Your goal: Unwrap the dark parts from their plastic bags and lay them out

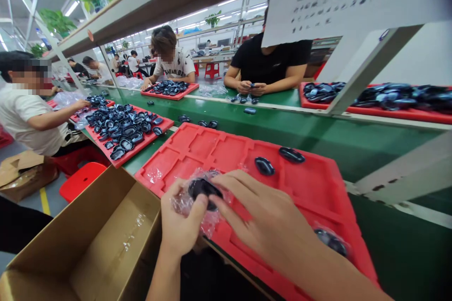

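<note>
Above the near edge of a red compartmented tray (310, 183), both hands meet at a dark glossy oval piece (205, 191) with crinkled clear plastic film (211, 222) around it. My left hand (181, 221) holds the piece and film from the left, thumb pressed on its face. My right hand (259, 211) touches the piece from the right with its fingertips. Two dark oval pieces (264, 166) lie on the tray's far part. Another piece in film (331, 241) lies on the tray beyond my right forearm.
An open cardboard box (81, 240) stands at lower left. Red trays (164, 124) heaped with dark pieces lie on the green table (226, 127). A metal post (367, 68) slants down at right. People sit across and to the left. A shelf runs overhead.
</note>
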Action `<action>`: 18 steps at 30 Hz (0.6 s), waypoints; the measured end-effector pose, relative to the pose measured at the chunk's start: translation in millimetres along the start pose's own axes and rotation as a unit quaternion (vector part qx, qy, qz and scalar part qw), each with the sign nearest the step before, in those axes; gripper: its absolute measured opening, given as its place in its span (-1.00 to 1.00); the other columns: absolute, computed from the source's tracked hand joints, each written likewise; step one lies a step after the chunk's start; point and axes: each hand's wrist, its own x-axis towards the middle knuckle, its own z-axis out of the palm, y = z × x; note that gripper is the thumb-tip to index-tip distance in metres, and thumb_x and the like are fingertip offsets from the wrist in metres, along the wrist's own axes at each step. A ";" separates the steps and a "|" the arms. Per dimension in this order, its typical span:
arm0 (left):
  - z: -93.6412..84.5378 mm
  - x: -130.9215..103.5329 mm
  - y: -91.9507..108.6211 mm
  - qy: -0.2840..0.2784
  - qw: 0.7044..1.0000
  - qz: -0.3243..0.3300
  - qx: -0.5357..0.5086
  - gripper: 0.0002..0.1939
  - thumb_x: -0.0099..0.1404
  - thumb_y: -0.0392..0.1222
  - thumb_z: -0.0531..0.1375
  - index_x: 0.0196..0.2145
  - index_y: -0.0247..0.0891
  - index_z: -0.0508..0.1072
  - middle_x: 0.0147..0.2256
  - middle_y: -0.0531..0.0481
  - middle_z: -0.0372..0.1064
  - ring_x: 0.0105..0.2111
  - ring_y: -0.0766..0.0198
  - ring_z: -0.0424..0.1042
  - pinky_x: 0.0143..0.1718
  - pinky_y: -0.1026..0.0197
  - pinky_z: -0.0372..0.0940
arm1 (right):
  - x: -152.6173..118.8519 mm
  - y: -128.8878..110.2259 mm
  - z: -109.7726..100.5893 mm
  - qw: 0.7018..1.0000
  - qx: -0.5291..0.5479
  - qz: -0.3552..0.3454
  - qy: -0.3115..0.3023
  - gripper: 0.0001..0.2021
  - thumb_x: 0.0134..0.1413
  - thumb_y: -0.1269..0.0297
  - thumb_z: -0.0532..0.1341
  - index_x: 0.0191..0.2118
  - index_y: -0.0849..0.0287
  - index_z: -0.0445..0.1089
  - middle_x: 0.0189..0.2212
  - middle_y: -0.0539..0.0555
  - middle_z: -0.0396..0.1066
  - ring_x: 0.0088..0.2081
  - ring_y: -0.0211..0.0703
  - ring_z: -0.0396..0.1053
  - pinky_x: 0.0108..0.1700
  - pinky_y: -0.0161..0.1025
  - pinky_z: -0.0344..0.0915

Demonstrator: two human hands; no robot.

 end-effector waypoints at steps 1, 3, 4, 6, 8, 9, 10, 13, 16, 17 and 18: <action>-1.3 0.0 0.1 -0.005 1.000 0.009 0.012 -0.89 0.21 -0.19 0.35 -0.36 -0.28 0.54 -0.45 0.08 0.46 -0.45 0.36 0.42 -0.38 0.39 0.32 | -0.8 1.5 2.4 1.000 -0.001 -0.003 -0.009 -0.84 0.40 0.41 0.07 -0.05 0.17 0.39 -0.24 0.09 0.55 -0.25 -0.13 0.54 -0.25 -0.26 0.40; -4.2 1.1 0.7 -0.019 0.999 0.022 0.044 -0.90 0.23 -0.19 0.33 -0.34 -0.27 0.56 -0.45 0.08 0.47 -0.46 0.36 0.42 -0.39 0.40 0.32 | -1.4 5.0 5.8 1.000 0.010 -0.007 -0.029 -0.82 0.39 0.45 0.05 -0.07 0.16 0.39 -0.28 0.06 0.54 -0.29 -0.15 0.52 -0.28 -0.26 0.38; -5.3 1.9 1.1 -0.028 0.997 0.027 0.059 -0.90 0.26 -0.19 0.32 -0.33 -0.27 0.57 -0.45 0.08 0.48 -0.47 0.36 0.42 -0.40 0.40 0.31 | -1.5 6.7 7.0 0.999 0.014 -0.005 -0.038 -0.83 0.38 0.45 0.06 -0.09 0.15 0.39 -0.28 0.06 0.54 -0.30 -0.14 0.52 -0.31 -0.25 0.37; -6.1 3.1 0.9 -0.049 0.994 0.044 0.083 -0.90 0.31 -0.22 0.29 -0.35 -0.26 0.59 -0.47 0.08 0.50 -0.49 0.37 0.43 -0.42 0.41 0.30 | -1.8 9.6 8.5 0.998 0.016 0.012 -0.055 -0.89 0.34 0.42 0.13 -0.12 0.16 0.39 -0.27 0.09 0.54 -0.31 -0.10 0.51 -0.34 -0.23 0.35; -5.0 2.6 -1.9 -0.072 0.991 0.080 0.084 -0.93 0.29 -0.26 0.30 -0.32 -0.24 0.62 -0.45 0.07 0.54 -0.49 0.37 0.46 -0.41 0.41 0.31 | -2.4 11.5 9.6 0.996 0.021 0.041 -0.073 -0.96 0.29 0.39 0.21 -0.17 0.18 0.40 -0.29 0.09 0.54 -0.32 -0.08 0.50 -0.36 -0.22 0.34; -3.9 1.9 -4.3 -0.075 0.989 0.101 0.074 -0.91 0.29 -0.29 0.30 -0.27 -0.22 0.64 -0.42 0.07 0.57 -0.48 0.37 0.48 -0.39 0.40 0.33 | -2.7 12.3 10.0 0.994 0.033 0.056 -0.084 -0.98 0.28 0.38 0.24 -0.19 0.18 0.41 -0.30 0.08 0.54 -0.32 -0.08 0.50 -0.34 -0.23 0.35; -2.8 0.9 -7.4 -0.068 0.989 0.118 0.057 -0.86 0.29 -0.30 0.30 -0.22 -0.19 0.66 -0.38 0.06 0.60 -0.45 0.36 0.50 -0.37 0.40 0.34 | -3.1 13.0 10.3 0.992 0.052 0.067 -0.096 -0.98 0.28 0.37 0.25 -0.20 0.18 0.42 -0.30 0.07 0.55 -0.31 -0.09 0.51 -0.32 -0.24 0.35; -0.4 -1.0 -16.8 -0.028 0.992 0.121 0.005 -0.77 0.28 -0.29 0.31 -0.11 -0.12 0.65 -0.28 0.05 0.63 -0.36 0.31 0.56 -0.29 0.37 0.38 | -4.2 15.1 11.3 0.986 0.089 0.054 -0.133 -0.90 0.33 0.41 0.20 -0.23 0.17 0.47 -0.29 0.04 0.58 -0.29 -0.15 0.51 -0.26 -0.27 0.37; 1.5 0.4 -21.6 -0.031 0.996 0.076 -0.025 -0.92 0.29 -0.25 0.33 -0.24 -0.18 0.64 -0.33 0.03 0.59 -0.33 0.29 0.54 -0.26 0.34 0.37 | -5.1 17.1 12.3 0.986 0.023 -0.020 -0.164 -0.80 0.29 0.49 0.16 -0.29 0.17 0.51 -0.33 0.05 0.59 -0.34 -0.13 0.48 -0.32 -0.25 0.34; 2.9 1.4 -21.8 -0.035 0.997 0.052 -0.043 -0.94 0.31 -0.22 0.33 -0.34 -0.21 0.62 -0.39 0.03 0.55 -0.37 0.31 0.50 -0.28 0.34 0.35 | -5.3 17.4 12.9 0.986 -0.012 -0.040 -0.161 -0.80 0.27 0.50 0.16 -0.28 0.18 0.52 -0.32 0.08 0.59 -0.34 -0.11 0.48 -0.33 -0.23 0.34; 5.1 2.4 -21.6 -0.027 0.997 0.024 -0.074 -0.83 0.30 -0.18 0.35 -0.45 -0.24 0.57 -0.45 0.04 0.48 -0.41 0.33 0.45 -0.32 0.35 0.32 | -5.5 17.5 13.6 0.986 -0.047 -0.055 -0.148 -0.79 0.25 0.51 0.15 -0.24 0.19 0.54 -0.29 0.10 0.61 -0.33 -0.09 0.47 -0.34 -0.22 0.34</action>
